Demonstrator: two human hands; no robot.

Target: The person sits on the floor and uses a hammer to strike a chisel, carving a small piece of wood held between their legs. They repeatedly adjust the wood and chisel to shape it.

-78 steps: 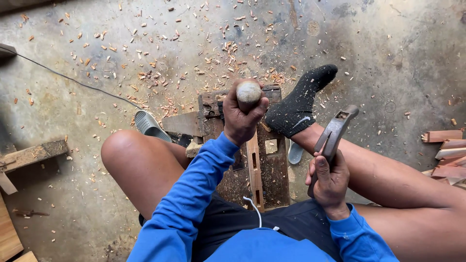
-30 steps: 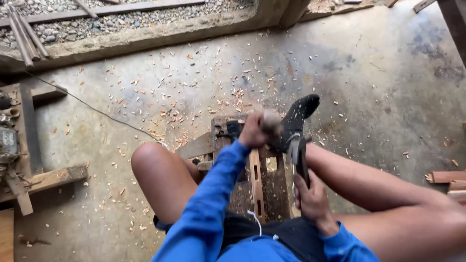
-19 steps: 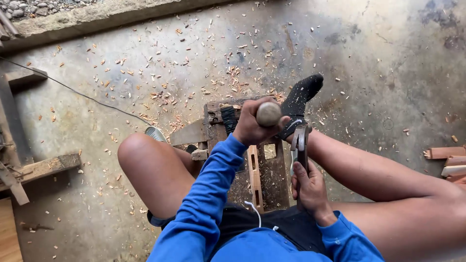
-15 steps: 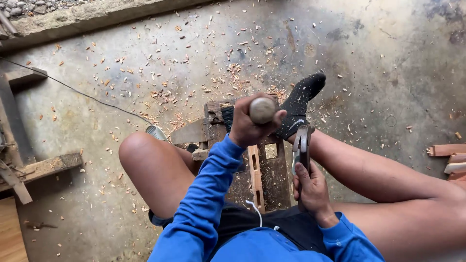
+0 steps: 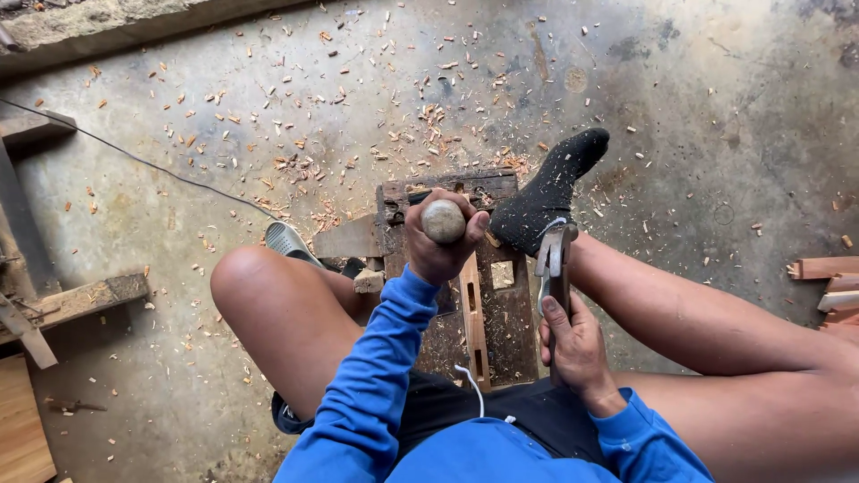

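My left hand [image 5: 436,241] is closed around a chisel with a round wooden handle end [image 5: 444,220], held upright over a narrow light wooden strip [image 5: 472,313]. The strip lies on a dark, worn wooden block [image 5: 501,309] between my legs. My right hand [image 5: 575,344] grips a metal claw hammer [image 5: 555,259], its head raised just right of the chisel. My foot in a black sock [image 5: 546,192] rests on the block's far right corner.
Wood chips litter the concrete floor [image 5: 358,116]. A grey slipper [image 5: 288,241] lies beside my left knee. Timber pieces [image 5: 80,300] lie at the left, wooden pieces [image 5: 828,282] at the right edge. A thin cable [image 5: 134,159] crosses the floor.
The hammer came down from its raised position on the right to close beside the chisel handle. The view shifted slightly; the left hand stays on the chisel.
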